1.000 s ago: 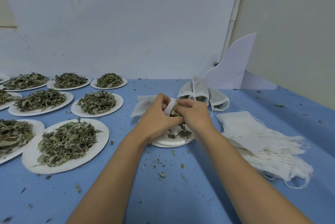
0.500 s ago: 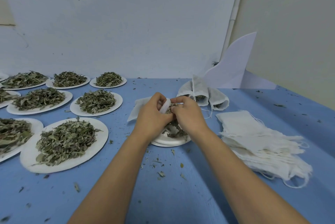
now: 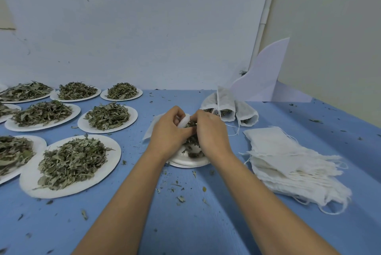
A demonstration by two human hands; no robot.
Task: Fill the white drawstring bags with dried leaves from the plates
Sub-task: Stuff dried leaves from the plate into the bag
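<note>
Over a small white plate (image 3: 186, 163) in the middle of the blue table, both hands work one white drawstring bag (image 3: 183, 121). My left hand (image 3: 168, 131) pinches the bag's rim and holds its mouth open. My right hand (image 3: 210, 133) has its fingers curled on dried leaves (image 3: 190, 124) at the bag's mouth. A few leaves (image 3: 193, 150) lie on the plate below the hands. The bag's body is mostly hidden behind my left hand.
Several white plates heaped with dried leaves (image 3: 72, 160) cover the left side. Three filled bags (image 3: 227, 108) lie behind my hands. A stack of flat unfilled bags (image 3: 288, 160) sits at the right. Leaf crumbs litter the table (image 3: 185, 223); a white card (image 3: 266, 77) leans in the corner.
Both hands with the bag have lifted slightly and shifted away from me over the small plate. The plates and bag stacks stay put.
</note>
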